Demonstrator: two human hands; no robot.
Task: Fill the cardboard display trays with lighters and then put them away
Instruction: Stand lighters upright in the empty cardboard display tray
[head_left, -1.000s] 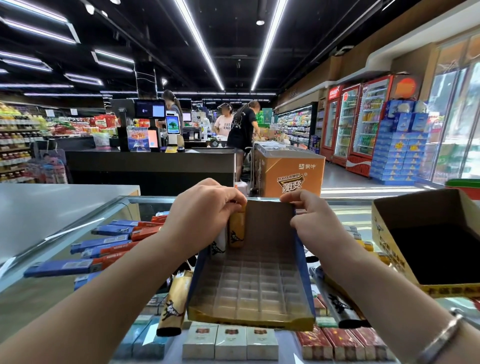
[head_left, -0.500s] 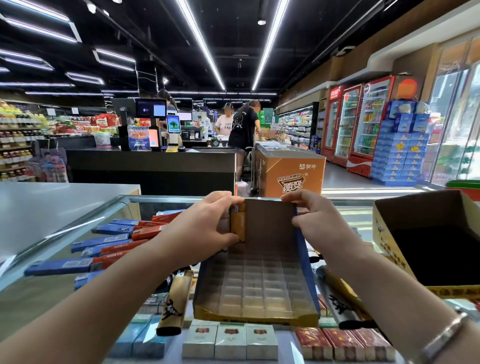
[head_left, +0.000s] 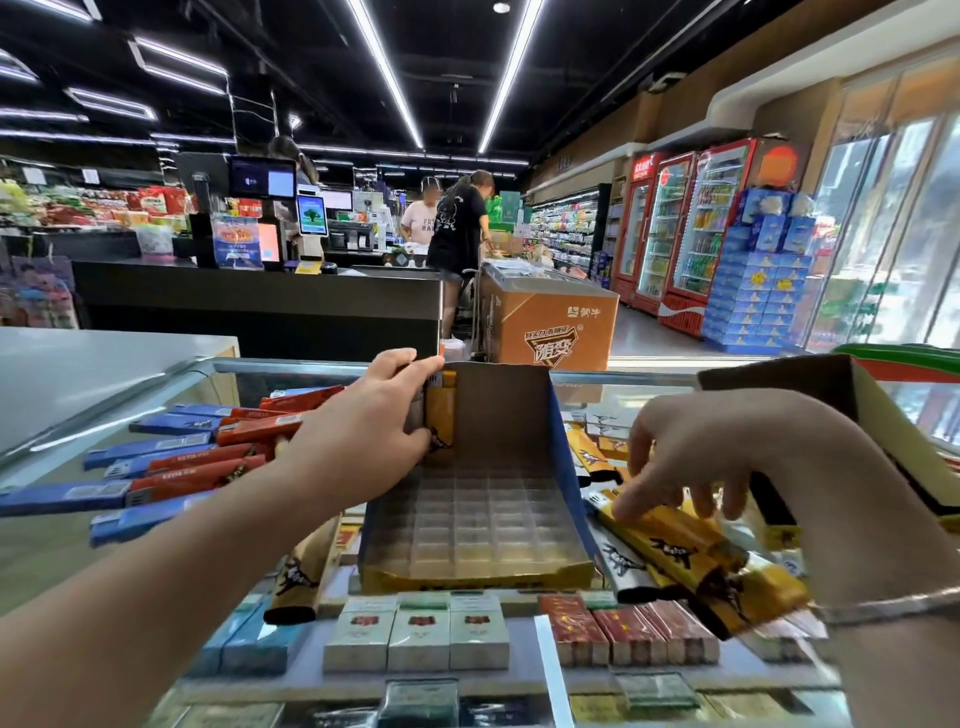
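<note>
Tray (head_left: 483, 519) on counter (head_left: 156, 384); lighters (head_left: 675, 551) right.

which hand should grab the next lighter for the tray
Right. The right hand already reaches down onto the loose yellow lighters lying right of the display tray, fingers touching one. The left hand is busy at the tray's back left corner, steadying a standing lighter.

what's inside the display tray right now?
Inside the display tray: a clear grid insert, its visible cells empty, and yellow lighters upright in the back-left corner, held by the left hand. That hand hides the corner cells, so their count is unclear.
</note>
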